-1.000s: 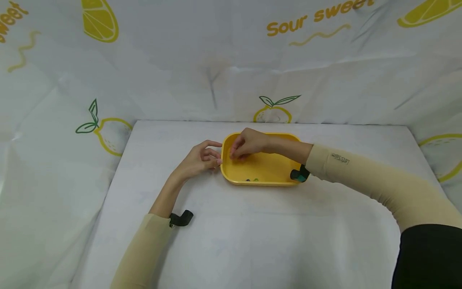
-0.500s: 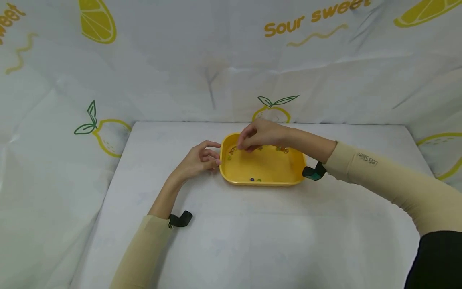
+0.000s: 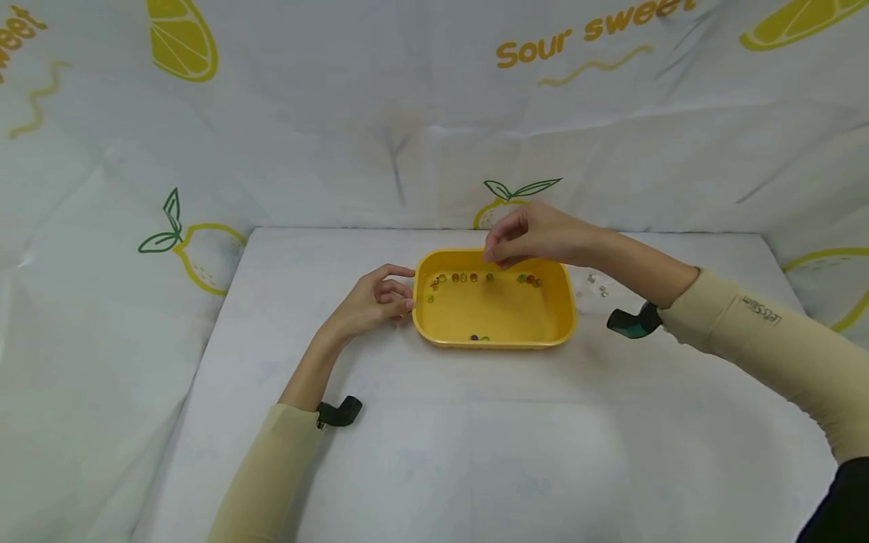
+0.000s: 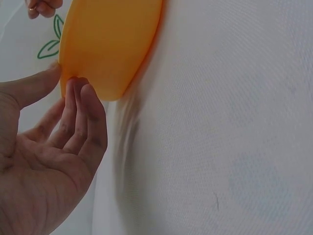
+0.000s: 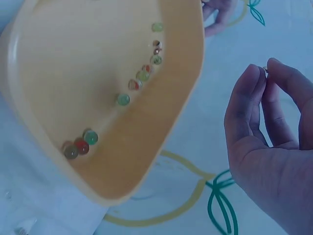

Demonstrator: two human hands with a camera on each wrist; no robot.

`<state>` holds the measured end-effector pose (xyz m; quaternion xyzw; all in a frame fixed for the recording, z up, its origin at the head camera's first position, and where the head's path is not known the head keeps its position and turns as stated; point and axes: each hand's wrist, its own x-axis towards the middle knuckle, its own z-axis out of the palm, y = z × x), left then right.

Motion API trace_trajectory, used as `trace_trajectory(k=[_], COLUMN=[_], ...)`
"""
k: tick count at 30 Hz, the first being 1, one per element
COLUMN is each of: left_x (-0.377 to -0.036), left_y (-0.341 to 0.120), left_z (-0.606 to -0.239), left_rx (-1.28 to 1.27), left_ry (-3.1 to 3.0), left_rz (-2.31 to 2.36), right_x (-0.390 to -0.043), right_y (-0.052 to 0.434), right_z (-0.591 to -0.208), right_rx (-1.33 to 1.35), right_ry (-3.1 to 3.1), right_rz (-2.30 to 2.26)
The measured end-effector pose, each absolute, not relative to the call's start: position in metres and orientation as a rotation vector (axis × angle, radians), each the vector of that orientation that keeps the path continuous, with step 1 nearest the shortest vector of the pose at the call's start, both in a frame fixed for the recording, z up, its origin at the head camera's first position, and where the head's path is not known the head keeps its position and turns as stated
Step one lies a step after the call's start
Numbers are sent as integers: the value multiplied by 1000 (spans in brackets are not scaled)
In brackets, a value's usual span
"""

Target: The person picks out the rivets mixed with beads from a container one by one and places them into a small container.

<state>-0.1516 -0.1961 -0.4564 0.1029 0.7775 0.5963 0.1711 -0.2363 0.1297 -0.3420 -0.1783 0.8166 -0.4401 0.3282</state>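
Marbles, small glass beads in red, green and amber, lie in a row along the far inner wall of a shallow yellow plastic tray with rounded corners, which sits in the middle of the head view on a white cloth-covered table. Two more beads rest against the tray's near wall. In the right wrist view the row runs diagonally from upper right to lower left across the tray, ending in a cluster of three marbles.

The left hand rests on the table at the tray's left end, its loosely bent fingertips touching the outer wall of the tray, thumb set apart just above them; they lie against the tray rather than closing round it.

The right hand hovers above the tray's far rim, right of centre in the head view. Its thumb and fingers are drawn together at the tips, and something tiny and pale glints between them at the upper right of the right wrist view; what it is cannot be told.

A few small clear bits lie on the table just right of the tray. Behind the table hangs a white sheet printed with yellow lemons and the words "Sour sweet".
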Motion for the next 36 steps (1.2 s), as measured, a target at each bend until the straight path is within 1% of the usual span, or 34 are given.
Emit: trace_trajectory(k=[8,16,21,30,36], left_x=[-151,-152,-152,-153,-153], left_y=[-197,-197,-197,-198,-197], left_z=[-457,-454,-453,-456,-458], left_rx=[290,289,288,283,286], left_ry=[2215,2210,2219,2205,2194], left_rz=[1689,1684,1679,1689,1695], right_x=[-235,-237,-238,-242,-249], right_y=[166,212,239,281,297], right_z=[-330,-328,-333,-345,-355], right_rx=[-425,-318,-249,-241,-228], right_ry=[2192,2222,2204,2254,2250], right_rz=[-1157,-1176,-1194,-1069,-945])
